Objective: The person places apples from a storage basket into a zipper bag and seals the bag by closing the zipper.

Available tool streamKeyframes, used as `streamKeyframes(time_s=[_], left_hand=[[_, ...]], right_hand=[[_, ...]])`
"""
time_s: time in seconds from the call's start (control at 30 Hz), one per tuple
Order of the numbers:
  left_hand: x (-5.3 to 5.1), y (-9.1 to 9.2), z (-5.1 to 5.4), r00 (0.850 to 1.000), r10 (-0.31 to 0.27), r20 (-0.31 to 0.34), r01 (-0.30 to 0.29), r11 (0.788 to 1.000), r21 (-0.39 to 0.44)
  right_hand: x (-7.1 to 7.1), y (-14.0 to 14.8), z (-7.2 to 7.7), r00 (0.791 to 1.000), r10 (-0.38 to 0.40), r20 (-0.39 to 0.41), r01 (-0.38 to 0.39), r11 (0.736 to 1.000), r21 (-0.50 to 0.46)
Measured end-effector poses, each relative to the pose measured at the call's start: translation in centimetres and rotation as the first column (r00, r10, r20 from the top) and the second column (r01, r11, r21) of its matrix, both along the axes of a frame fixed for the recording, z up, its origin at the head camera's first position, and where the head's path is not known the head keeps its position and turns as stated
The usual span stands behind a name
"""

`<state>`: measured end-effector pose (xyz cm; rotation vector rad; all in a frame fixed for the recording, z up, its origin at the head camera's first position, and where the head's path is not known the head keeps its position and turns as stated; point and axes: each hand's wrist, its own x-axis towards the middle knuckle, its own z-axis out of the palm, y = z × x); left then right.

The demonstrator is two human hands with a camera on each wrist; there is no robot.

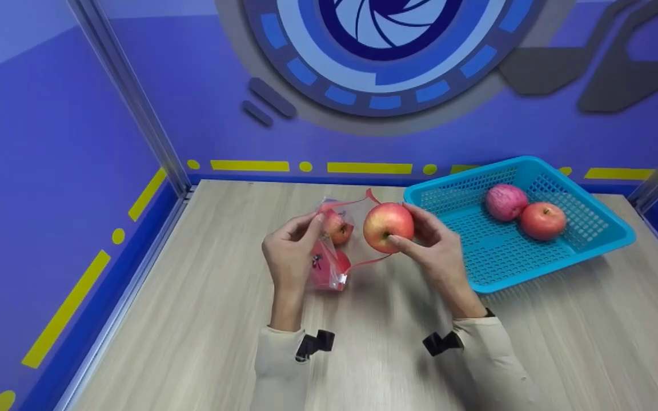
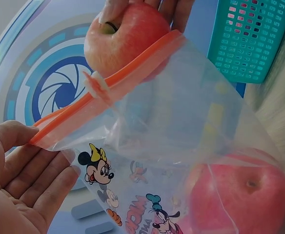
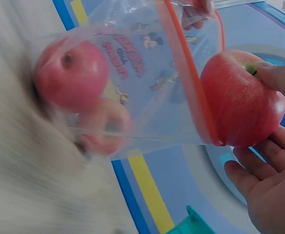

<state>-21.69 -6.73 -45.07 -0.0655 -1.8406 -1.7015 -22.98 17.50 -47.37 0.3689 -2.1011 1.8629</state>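
Observation:
A clear bag (image 1: pixel 363 245) with a red zip edge and cartoon prints is held up by the left hand (image 1: pixel 291 251), whose thumb and fingers pinch the rim (image 2: pixel 40 134). Two apples lie in the bottom of the bag, one (image 3: pixel 71 75) beside the other (image 3: pixel 106 126). Between thumb and fingers, the right hand (image 1: pixel 437 257) grips a red-yellow apple (image 1: pixel 388 227) by its stem end and side. In the right wrist view that apple (image 3: pixel 242 97) is at the bag's red-edged mouth; whether part of it is inside, I cannot tell.
A blue perforated basket (image 1: pixel 477 284) stands at the right on the wooden table (image 1: pixel 192 342). Two fruits are in it: a pinkish one, perhaps in a net (image 1: pixel 506 202), and a red apple (image 1: pixel 543 221). A printed blue wall (image 1: pixel 192 103) rises behind the table.

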Motion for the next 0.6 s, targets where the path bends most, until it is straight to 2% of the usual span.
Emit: streamKeyframes(time_s=[0.37, 0.6], left_hand=[[0.0, 0.1, 0.1, 1.000, -0.014, 0.021, 0.013, 1.000, 0.009], [0.0, 0.1, 0.1, 1.000, -0.015, 0.011, 0.015, 1.000, 0.001]], right_hand=[[-0.2, -1.3, -1.3, 1.000, 0.016, 0.012, -0.016, 0.999, -0.049], [-0.2, -1.7, -1.4, 1.000, 0.011, 0.006, -0.010, 1.000, -0.026]])
